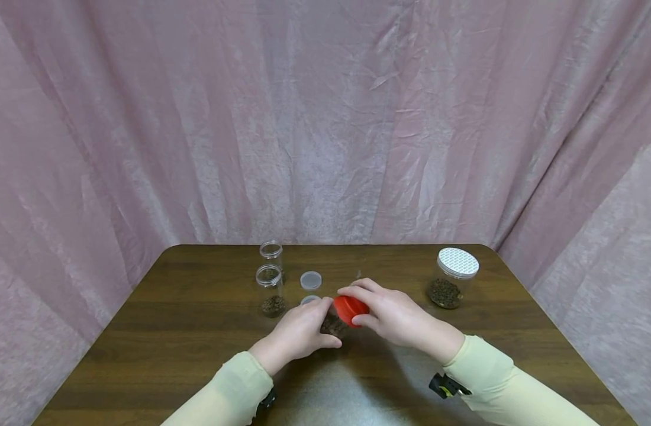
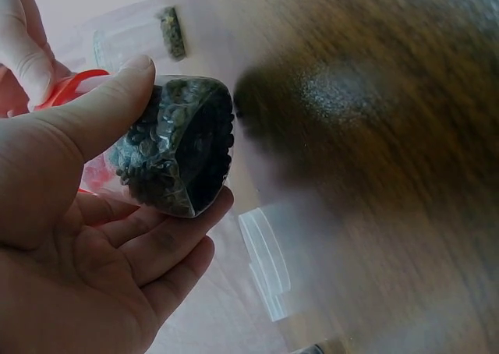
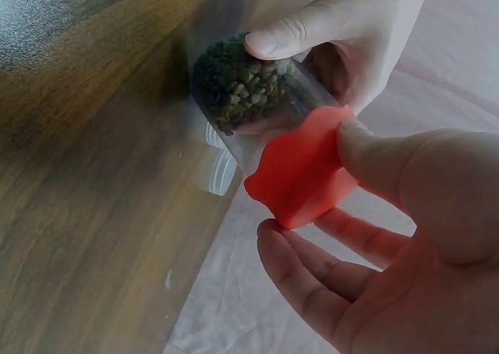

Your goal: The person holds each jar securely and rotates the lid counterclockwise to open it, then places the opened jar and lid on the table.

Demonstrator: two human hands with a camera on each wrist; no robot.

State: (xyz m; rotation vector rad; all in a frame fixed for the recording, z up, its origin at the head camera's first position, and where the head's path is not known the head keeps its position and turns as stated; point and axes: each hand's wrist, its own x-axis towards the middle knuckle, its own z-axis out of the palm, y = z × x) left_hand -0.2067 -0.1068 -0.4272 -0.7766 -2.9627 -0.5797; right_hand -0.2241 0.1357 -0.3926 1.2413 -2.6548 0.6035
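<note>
Your left hand (image 1: 300, 332) held the clear jar (image 1: 333, 326) just below center frame, thumb and fingers curled round its sides. Your right hand (image 1: 392, 313) pinched the red lid (image 1: 351, 309) between thumb and fingers. The lid sat over the jar's mouth end, right of the left hand's fingertips. Jar was tilted; dark pellets (image 3: 245, 89) bunched toward its base in the right wrist view. Left of center on the tabletop (image 1: 197, 334) you had two smaller lidless jars, the front one (image 1: 270, 291) holding pellets, the back one (image 1: 271, 251) partly hidden. Two pale caps (image 1: 311, 280) lay just right of them, the nearer partly behind your left hand. Right side of frame: a wide jar (image 1: 445, 291), pellets inside, white lid (image 1: 458, 261) on.
</note>
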